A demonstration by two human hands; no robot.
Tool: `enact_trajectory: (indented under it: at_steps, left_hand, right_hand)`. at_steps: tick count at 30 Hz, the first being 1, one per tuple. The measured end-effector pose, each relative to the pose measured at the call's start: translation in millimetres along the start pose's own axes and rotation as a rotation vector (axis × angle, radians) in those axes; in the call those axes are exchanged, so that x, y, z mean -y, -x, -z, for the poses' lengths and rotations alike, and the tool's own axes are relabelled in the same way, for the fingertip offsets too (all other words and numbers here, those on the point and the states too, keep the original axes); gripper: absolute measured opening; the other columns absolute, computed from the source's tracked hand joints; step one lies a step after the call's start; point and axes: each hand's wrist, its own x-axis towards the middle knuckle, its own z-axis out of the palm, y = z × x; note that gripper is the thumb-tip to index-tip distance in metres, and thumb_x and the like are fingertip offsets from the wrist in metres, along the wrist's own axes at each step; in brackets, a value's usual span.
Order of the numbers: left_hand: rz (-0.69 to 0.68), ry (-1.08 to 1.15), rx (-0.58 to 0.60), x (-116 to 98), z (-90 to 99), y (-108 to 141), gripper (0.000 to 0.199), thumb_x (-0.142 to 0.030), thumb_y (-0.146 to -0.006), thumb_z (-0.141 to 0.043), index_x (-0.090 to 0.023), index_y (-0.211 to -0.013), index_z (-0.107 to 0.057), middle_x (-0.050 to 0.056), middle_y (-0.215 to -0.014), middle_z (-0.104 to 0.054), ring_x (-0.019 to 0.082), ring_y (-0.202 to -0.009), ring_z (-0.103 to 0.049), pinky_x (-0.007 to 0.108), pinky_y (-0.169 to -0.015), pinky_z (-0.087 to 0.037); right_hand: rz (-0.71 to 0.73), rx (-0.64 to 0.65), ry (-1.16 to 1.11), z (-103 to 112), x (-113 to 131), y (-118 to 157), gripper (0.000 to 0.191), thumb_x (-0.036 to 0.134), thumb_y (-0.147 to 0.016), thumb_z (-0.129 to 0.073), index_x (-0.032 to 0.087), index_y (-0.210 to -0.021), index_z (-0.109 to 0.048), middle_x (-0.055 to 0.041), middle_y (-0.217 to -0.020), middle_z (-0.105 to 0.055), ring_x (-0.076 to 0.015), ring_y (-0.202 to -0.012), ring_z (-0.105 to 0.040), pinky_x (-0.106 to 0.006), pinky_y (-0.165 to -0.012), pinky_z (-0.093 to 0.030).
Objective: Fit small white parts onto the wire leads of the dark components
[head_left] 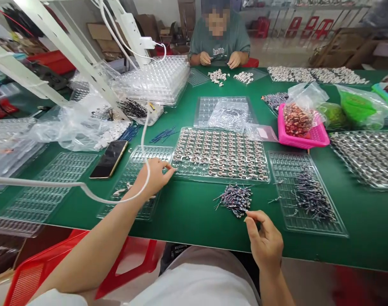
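My left hand (156, 177) is closed in a pinch at the left front corner of a clear blister tray (194, 175), which is filled with rows of small round parts; what the fingertips hold, if anything, is too small to make out. Thumb and forefinger of my right hand (265, 241) meet at the near edge of a loose pile of small wired components (234, 199). Whether a piece sits in that pinch cannot be told. Beneath my left forearm lies another clear tray (143, 214) with a few white parts. A white cable (147, 148) passes in front of that arm.
Right of the pile, a clear tray (334, 227) bears more wired components (313, 195). A pink basket (319, 138) with bagged reddish parts stands behind it. A phone (109, 159) lies at left. Across the table, a co-worker (219, 42) handles something small near white parts (217, 76).
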Motion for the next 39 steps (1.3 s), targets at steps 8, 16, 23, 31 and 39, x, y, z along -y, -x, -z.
enact_trajectory:
  at_steps: [8,16,23,31,39]
  left_hand:
    - [0.080,0.001,0.081,-11,12.9,-12,0.031,-0.043,-0.082,-0.053,-0.017,-0.074,-0.068,0.012,-0.088,-0.065,0.031,-0.088,-0.060,0.038,-0.076,-0.046]
    - [0.036,0.605,0.152,-88,17.0,41,0.025,-0.044,-0.084,-0.059,-0.021,-0.086,-0.070,0.002,-0.088,-0.073,0.021,-0.078,-0.065,0.027,-0.065,-0.047]
    - [-0.024,1.367,0.608,-158,-12.9,40,0.027,-0.031,-0.079,-0.065,-0.018,-0.101,-0.059,0.001,-0.082,-0.067,0.017,-0.074,-0.067,0.030,-0.067,-0.055]
    - [0.029,1.492,0.722,-156,-28.4,31,0.011,-0.019,-0.073,-0.056,-0.014,-0.081,-0.062,0.001,-0.074,-0.062,0.011,-0.059,-0.054,0.026,-0.060,-0.044]
    - [0.129,1.633,0.863,-151,-24.9,31,0.008,-0.021,-0.077,-0.053,-0.015,-0.078,-0.058,-0.002,-0.060,-0.048,0.009,-0.052,-0.038,0.022,-0.048,-0.024]
  right_hand:
    - [0.035,-0.024,-0.009,3,8,-4,0.011,0.017,-0.091,-0.059,0.023,-0.099,-0.063,0.0001,-0.082,-0.063,-0.0124,-0.069,-0.058,-0.025,-0.063,-0.049]
    - [0.179,0.257,0.324,13,11,-13,0.008,0.015,-0.089,-0.062,0.021,-0.093,-0.063,-0.0049,-0.087,-0.064,-0.0198,-0.081,-0.058,-0.034,-0.072,-0.048]
    - [0.194,0.282,0.438,2,6,-14,0.010,0.012,-0.090,-0.057,0.019,-0.088,-0.063,-0.0053,-0.082,-0.065,-0.0192,-0.078,-0.057,-0.033,-0.072,-0.047]
    - [0.042,0.232,0.258,12,14,-16,0.009,0.015,-0.090,-0.056,0.021,-0.088,-0.063,-0.0012,-0.079,-0.066,-0.0153,-0.074,-0.060,-0.029,-0.069,-0.049]
    - [0.097,0.270,0.296,15,17,-22,0.015,0.009,-0.089,-0.055,0.022,-0.090,-0.064,-0.0039,-0.088,-0.069,-0.0183,-0.084,-0.063,-0.034,-0.076,-0.051]
